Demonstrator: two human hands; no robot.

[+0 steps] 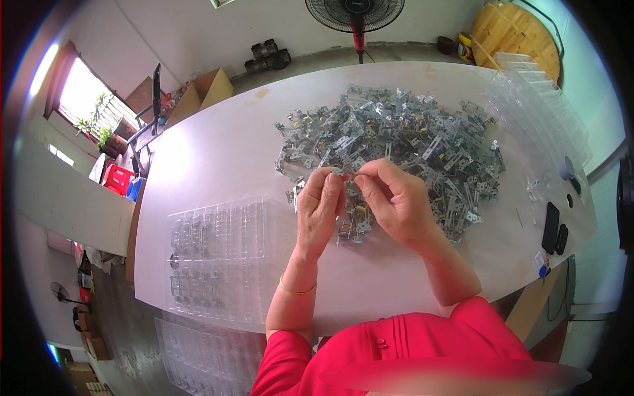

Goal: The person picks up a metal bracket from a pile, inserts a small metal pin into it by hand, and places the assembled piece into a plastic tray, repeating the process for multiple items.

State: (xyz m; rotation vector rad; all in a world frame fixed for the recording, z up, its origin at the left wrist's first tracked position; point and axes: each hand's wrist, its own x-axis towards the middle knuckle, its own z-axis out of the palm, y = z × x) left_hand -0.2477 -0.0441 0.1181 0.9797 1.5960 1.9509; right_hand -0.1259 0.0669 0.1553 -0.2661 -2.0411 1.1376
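Observation:
A small silvery metal bracket (341,171) is held up between my two hands, over the near edge of a big heap of similar metal brackets (409,138). My left hand (319,206) pinches it between thumb and fingers. My right hand (398,206) is closed too, its thumb and forefinger pressed together at the bracket's right side. Most of the piece is covered by my fingertips, so its full shape cannot be made out. Brass-coloured bits show among the grey metal in the heap.
Clear plastic compartment trays (218,231) lie at the table's left front, some cells holding metal parts; more trays (205,356) sit below the edge. Stacked clear trays (538,105) stand at the far right. A black phone (550,228) and keys (544,269) lie right. A fan (356,13) stands behind.

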